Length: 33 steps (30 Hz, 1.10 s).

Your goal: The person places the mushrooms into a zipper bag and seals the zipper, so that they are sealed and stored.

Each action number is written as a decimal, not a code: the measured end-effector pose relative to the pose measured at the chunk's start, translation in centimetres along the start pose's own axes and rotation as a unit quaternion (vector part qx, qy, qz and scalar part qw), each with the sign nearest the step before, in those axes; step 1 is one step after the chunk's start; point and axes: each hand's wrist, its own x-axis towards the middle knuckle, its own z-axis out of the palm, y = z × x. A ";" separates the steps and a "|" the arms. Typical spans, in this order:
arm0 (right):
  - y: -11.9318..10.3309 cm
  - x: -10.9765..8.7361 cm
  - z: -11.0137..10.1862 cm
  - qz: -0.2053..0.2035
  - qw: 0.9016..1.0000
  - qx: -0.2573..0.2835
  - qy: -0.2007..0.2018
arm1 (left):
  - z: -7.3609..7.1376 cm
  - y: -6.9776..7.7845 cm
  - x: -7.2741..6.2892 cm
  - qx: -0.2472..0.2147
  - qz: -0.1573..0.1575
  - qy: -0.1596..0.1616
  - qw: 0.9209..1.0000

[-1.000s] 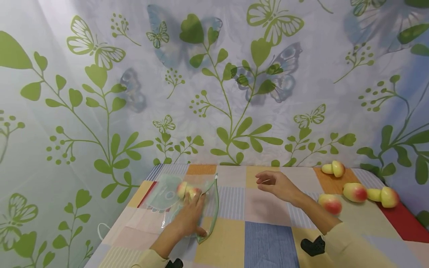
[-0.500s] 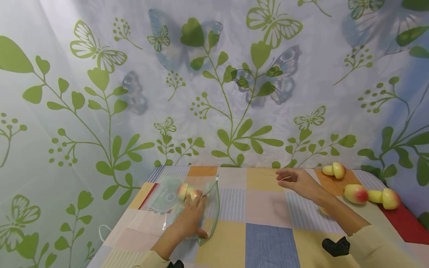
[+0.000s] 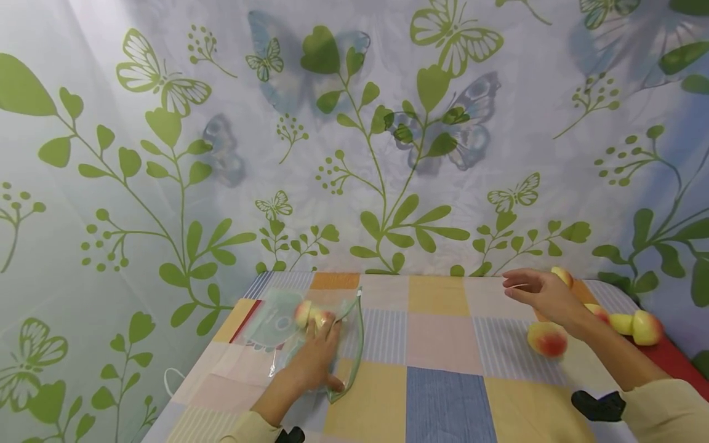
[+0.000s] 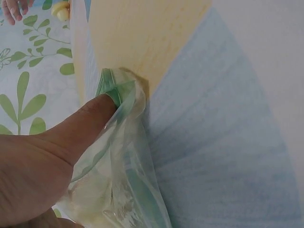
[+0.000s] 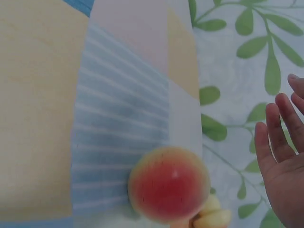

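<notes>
My left hand (image 3: 312, 363) lies over a clear zip bag (image 3: 346, 351) with a green edge and holds its mouth. In the left wrist view, the thumb tip is tucked under the bag's green zip edge (image 4: 126, 90). Inside the bag is a yellow-and-red mushroom-shaped toy (image 3: 303, 312), partly behind the fingers. My right hand (image 3: 545, 295) hovers above the table, fingers loosely bent around nothing. Nearest below it sits a round yellow-red toy fruit (image 3: 547, 339), also large in the right wrist view (image 5: 168, 185).
A toy mushroom (image 3: 565, 275) at the back is partly hidden by the right hand. Another toy mushroom (image 3: 645, 327) lies at the right, beside a yellow-red toy fruit (image 3: 598, 311) half behind the forearm. A patterned curtain (image 3: 354, 135) stands behind the patchwork-covered table (image 3: 448, 394).
My right hand has moved to the right across the table, over the toys, and the round toy fruit shows again below it. The left hand stays on the bag.
</notes>
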 end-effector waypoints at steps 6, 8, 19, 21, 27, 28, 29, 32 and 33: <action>1.6 -0.7 -2.1 0.031 0.998 -0.040 0.024 | 0.0 -0.1 0.0 0.003 0.001 0.003 1.000; 2.2 -1.0 -2.8 0.033 0.998 -0.046 0.027 | 0.1 -0.1 0.1 0.002 -0.001 0.004 1.000; 4.8 -2.4 -7.7 0.081 0.984 -0.127 0.092 | -0.5 0.1 0.6 -0.018 -0.006 0.011 1.000; 5.2 -2.7 -8.2 0.097 0.981 -0.132 0.102 | -0.7 0.1 0.6 -0.024 -0.010 0.009 1.000; 6.9 -3.3 -9.3 0.137 0.967 -0.158 0.145 | -0.8 -0.1 0.4 -0.023 -0.006 0.009 1.000; 7.2 -3.4 -9.5 0.143 0.965 -0.160 0.149 | -0.8 -0.1 0.4 -0.022 -0.005 0.010 1.000; 7.3 -3.5 -9.6 0.151 0.963 -0.164 0.151 | -0.8 -0.1 0.4 -0.018 -0.004 0.011 1.000; 7.8 -3.9 -10.0 0.167 0.957 -0.181 0.155 | -0.8 -0.2 0.5 -0.018 -0.003 0.012 1.000; 7.9 -4.0 -10.1 0.174 0.955 -0.183 0.156 | -0.8 -0.2 0.5 -0.018 -0.003 0.013 1.000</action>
